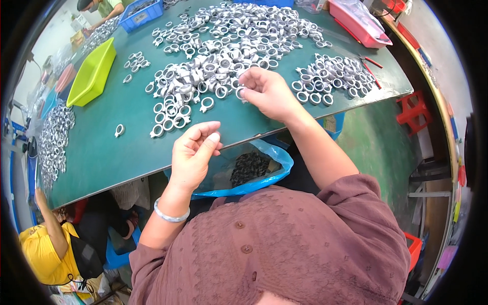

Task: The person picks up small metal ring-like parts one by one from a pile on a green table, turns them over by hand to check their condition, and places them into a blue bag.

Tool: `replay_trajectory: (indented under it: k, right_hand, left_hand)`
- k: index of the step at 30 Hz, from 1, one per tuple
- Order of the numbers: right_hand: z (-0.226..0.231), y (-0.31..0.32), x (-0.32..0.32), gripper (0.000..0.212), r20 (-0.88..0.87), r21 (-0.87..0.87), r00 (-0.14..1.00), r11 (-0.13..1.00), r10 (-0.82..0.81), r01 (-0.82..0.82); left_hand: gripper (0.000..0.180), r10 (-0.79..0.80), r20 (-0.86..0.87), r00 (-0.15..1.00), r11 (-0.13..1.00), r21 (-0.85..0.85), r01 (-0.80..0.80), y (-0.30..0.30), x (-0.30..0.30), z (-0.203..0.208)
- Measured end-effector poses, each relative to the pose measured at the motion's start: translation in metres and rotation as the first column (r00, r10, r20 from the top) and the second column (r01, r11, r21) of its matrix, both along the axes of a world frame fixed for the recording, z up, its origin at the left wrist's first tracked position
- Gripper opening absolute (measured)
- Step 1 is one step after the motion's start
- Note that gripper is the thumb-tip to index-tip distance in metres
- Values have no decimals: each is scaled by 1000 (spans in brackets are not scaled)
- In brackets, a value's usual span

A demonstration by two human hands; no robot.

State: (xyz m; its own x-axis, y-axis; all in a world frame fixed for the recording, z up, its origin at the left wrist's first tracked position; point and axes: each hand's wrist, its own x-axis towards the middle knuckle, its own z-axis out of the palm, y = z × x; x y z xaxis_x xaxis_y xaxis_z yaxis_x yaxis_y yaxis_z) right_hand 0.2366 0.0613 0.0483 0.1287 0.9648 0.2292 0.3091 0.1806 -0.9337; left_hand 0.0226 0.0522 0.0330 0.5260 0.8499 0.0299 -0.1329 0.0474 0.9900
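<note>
Over the near edge of the pile, my right hand [269, 94] is closed with thumb and fingertips on a grey metal ring [239, 93]. My left hand [192, 154] hovers by the table's front edge, fingers curled and thumb against them; anything inside is hidden. Beyond both hands lies a large heap of grey metal rings [223, 63], many with a small lug on the side. Just past my left hand sits a small cluster of the same rings [170, 119]. A smaller pile of rings [333, 76] is to the right of my right hand.
The green table [117, 157] carries a lime-green tray [91, 73], a blue bin [141, 15], a pink tray [361, 23] and red-handled pliers [372, 71]. A blue-lined bag [274, 175] with dark pieces hangs under the front edge. Co-workers sit at far left and lower left.
</note>
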Motion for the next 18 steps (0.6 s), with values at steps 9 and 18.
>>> replay_trajectory:
  k: [9, 18]
  right_hand:
    - [6, -37, -37, 12, -751, -113, 635, 913, 179, -391]
    - [-5, -42, -56, 18, -759, -193, 633, 875, 153, -444]
  left_hand:
    - [41, 114, 107, 988, 875, 461, -151, -2, 13, -6]
    - [40, 215, -15, 977, 746, 647, -154, -2, 9, -2]
